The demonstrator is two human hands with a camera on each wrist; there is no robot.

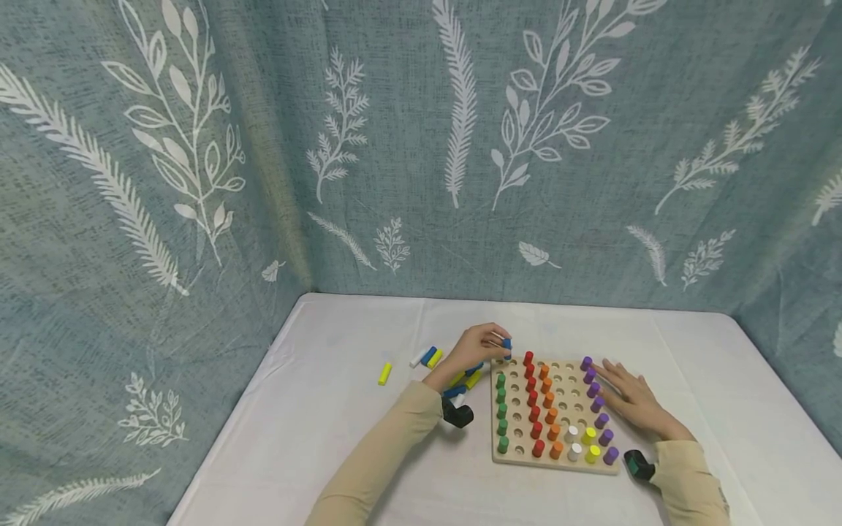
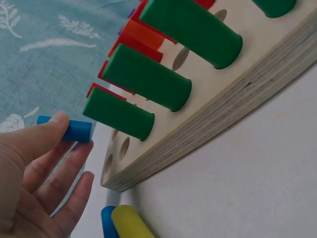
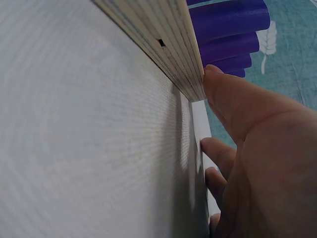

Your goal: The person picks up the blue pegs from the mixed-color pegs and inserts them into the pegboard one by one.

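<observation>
My left hand (image 1: 475, 349) pinches a blue peg (image 1: 507, 348) between thumb and fingers over the far left corner of a wooden pegboard (image 1: 555, 467). In the left wrist view, the peg (image 2: 78, 131) lies sideways across the fingers, apart from the board. My right hand (image 1: 634, 402) lies along the board's right side, fingers extended. Its thumb (image 3: 225, 87) is at the board's edge by the purple pegs (image 3: 230, 20). Standing in the board are green pegs (image 1: 502, 411), red pegs (image 1: 533, 399), orange pegs (image 1: 549, 400), white pegs (image 1: 574, 452) and yellow pegs (image 1: 593, 454).
Left of the board, several loose pegs lie on the white tablecloth (image 1: 316, 431), partly behind the left wrist. A yellow peg (image 1: 384, 373) lies farther left, apart from the blue peg (image 1: 429, 356) and its neighbours. A patterned curtain (image 1: 421, 241) hangs behind the table.
</observation>
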